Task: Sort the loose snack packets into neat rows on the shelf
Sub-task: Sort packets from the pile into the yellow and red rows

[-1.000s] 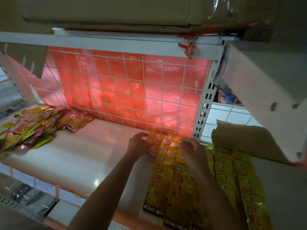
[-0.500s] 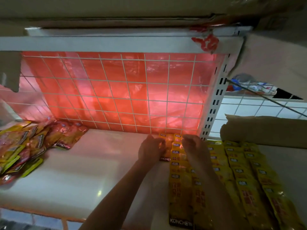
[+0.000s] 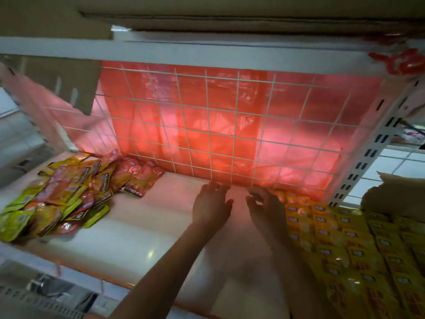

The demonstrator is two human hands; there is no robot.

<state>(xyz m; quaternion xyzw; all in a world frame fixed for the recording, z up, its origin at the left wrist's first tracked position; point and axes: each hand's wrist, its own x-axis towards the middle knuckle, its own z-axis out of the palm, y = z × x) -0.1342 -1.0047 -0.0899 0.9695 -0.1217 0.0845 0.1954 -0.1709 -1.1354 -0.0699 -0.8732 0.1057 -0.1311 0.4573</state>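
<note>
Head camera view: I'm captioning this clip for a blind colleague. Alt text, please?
Two empty hands, the left hand and right hand, hover open over a white shelf near its wire grid back, which has red plastic behind it. A loose pile of snack packets lies at the left; neat rows of yellow packets fill the right.

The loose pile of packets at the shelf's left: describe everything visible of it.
The loose pile is a jumbled heap of glossy, foil-like pouches in yellow-green, orange and red, some with black lettered bands. They overlap at odd angles on the white shelf, the far ones near the wire grid back. The left hand and right hand are apart from it.
</note>
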